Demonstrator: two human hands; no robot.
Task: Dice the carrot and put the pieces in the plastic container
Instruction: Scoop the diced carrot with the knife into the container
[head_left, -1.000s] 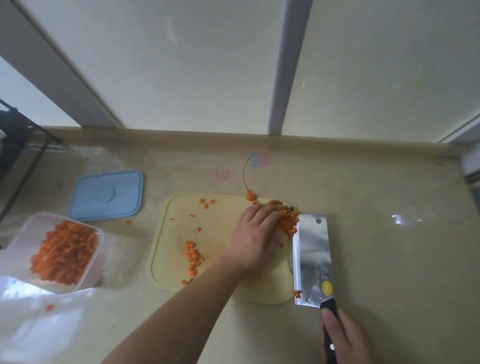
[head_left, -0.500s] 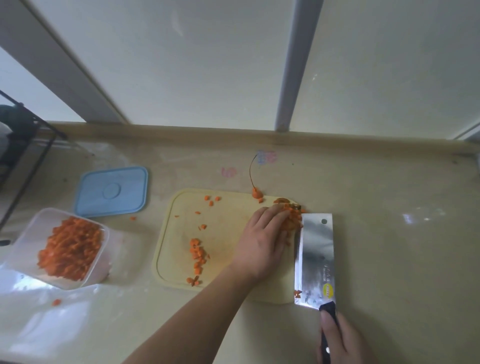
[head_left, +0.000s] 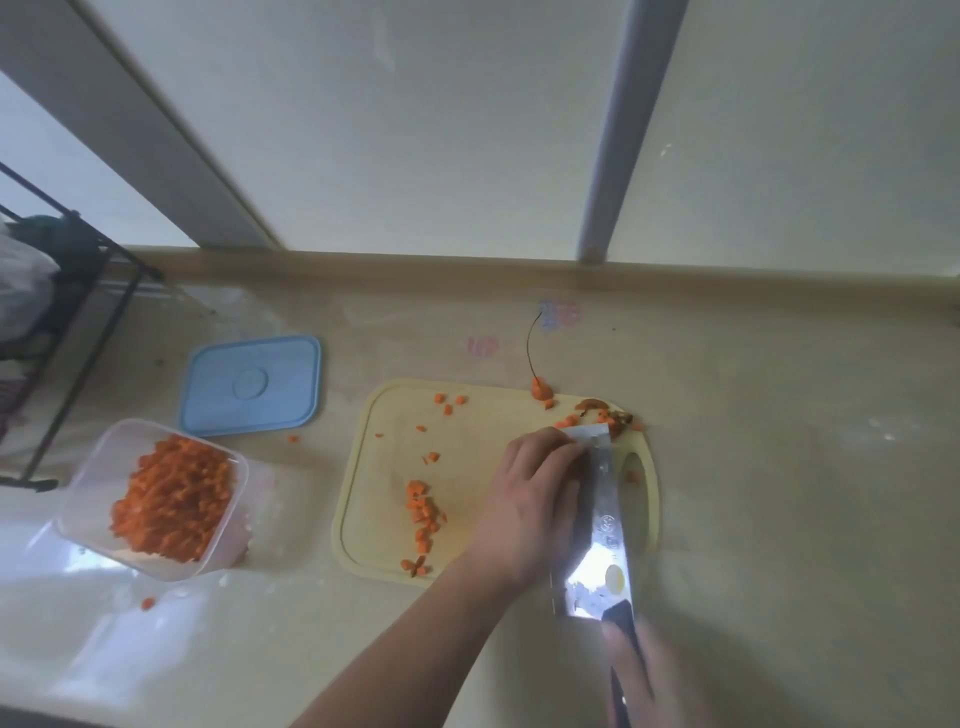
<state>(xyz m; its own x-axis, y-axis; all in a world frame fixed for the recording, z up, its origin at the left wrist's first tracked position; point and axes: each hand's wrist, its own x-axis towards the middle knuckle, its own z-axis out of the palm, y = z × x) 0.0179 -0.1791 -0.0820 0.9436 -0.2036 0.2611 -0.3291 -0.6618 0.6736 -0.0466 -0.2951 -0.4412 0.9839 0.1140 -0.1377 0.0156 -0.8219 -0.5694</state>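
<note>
Carrot pieces (head_left: 605, 417) just beyond left hand (head_left: 535, 499) — beside cleaver (head_left: 597, 519)

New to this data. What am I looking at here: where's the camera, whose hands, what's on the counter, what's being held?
There is no robot here. A person wears one wide-angle camera on the head, looking forward and down, so both arms come in from the bottom edge.

The right hand grips the black handle of a cleaver, whose blade lies tilted over the yellow cutting board. The left hand rests against the blade's side, fingers laid over carrot bits there. More diced carrot is scattered on the board, and carrot scraps sit at its far corner.

To the left stands the clear plastic container, already holding many carrot pieces. Its blue lid lies on the counter behind it. A black wire rack is at the far left.
</note>
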